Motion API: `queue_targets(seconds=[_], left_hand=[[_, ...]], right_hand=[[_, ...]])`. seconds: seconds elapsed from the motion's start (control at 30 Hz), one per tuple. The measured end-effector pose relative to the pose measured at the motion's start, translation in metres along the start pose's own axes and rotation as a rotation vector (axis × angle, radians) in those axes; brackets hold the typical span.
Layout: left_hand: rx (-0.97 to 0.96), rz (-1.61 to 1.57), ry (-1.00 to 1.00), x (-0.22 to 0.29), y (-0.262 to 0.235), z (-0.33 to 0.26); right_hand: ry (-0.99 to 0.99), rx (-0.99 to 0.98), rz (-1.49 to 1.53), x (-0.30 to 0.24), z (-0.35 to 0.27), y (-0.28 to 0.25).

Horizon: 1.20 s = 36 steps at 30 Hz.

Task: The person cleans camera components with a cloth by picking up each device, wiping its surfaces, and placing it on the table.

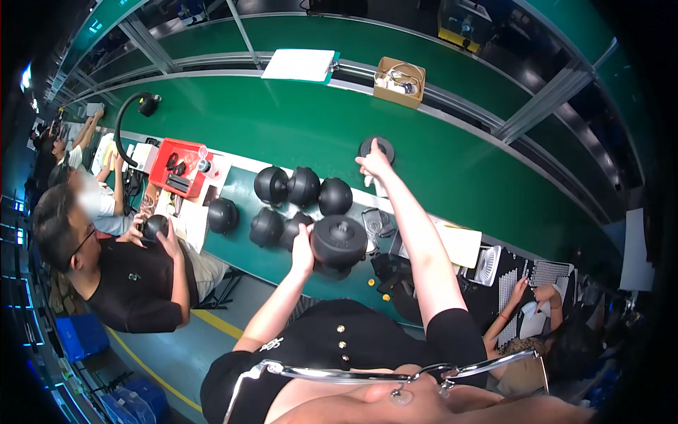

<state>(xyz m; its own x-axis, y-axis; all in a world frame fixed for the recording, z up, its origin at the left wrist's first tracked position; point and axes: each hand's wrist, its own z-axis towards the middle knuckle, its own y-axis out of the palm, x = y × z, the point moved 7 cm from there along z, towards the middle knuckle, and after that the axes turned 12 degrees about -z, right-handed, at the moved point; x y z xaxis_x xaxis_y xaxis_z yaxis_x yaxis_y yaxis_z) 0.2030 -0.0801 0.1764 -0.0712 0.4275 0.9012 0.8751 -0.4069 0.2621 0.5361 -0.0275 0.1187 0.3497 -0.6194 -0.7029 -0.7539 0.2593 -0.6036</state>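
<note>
My left hand is wrapped around the side of a black rounded housing with a small knob-like centre on its top. It is held over the near edge of the bench, in front of my body. My right arm stretches far across to the green belt, where my right hand is closed at the near rim of a black disc-shaped part. Some of its fingers are hidden under the hand. Between the hands and the co-worker, several black ball-shaped housings stand on the bench.
A co-worker at the left handles a black ball beside a red bin. Clear plastic pieces and dark parts lie right of my housing. A cardboard box and clipboard rest beyond the green belt.
</note>
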Motion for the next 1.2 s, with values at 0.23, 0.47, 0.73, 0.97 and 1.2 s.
queue_targets(seconds=[0.23,0.47,0.73,0.97,1.2], left_hand=[[-0.047,-0.058,-0.034,-0.014,-0.028,0.002],[-0.066,-0.053,-0.060,-0.022,-0.024,0.014],[0.125,-0.422,-0.178,-0.017,-0.022,0.015],[0.206,-0.488,-0.200,-0.004,0.002,0.027],[0.035,-0.424,-0.085,0.014,0.039,0.019]], right_hand=[[0.002,-0.018,-0.101,-0.019,0.033,0.042],[-0.149,0.198,0.116,-0.018,0.009,0.052],[-0.173,0.082,0.356,-0.036,-0.119,0.023],[-0.378,0.274,0.280,-0.044,-0.258,0.009],[-0.269,0.402,0.384,-0.019,-0.273,-0.021]])
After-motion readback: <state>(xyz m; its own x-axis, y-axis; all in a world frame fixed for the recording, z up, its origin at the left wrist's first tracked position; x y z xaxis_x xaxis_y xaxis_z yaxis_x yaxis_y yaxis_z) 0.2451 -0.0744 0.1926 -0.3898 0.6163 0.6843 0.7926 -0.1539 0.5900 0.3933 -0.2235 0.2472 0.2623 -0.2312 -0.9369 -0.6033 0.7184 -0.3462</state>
